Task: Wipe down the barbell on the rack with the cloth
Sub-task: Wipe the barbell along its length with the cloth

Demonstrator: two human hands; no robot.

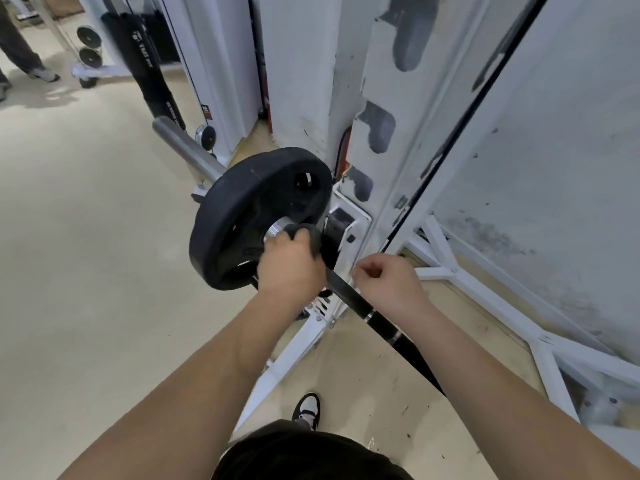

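The black barbell (381, 322) lies across the white rack (388, 188), running from lower right up to the left. A black weight plate (249, 216) sits on its silver sleeve (183, 147). My left hand (291, 268) is closed on a dark cloth (308, 237), which is pressed around the bar between the plate and the rack's hook. My right hand (388, 282) hovers just right of the bar beside the rack upright. Its fingers are curled in and nothing shows in them. The bar under my left hand is hidden.
White rack legs (294, 355) and floor braces (446, 268) spread around my black-and-white shoe (308, 408). A scuffed white wall panel (554, 168) stands to the right. Another person's legs (24, 53) and a plate trolley (88, 57) are at the far left.
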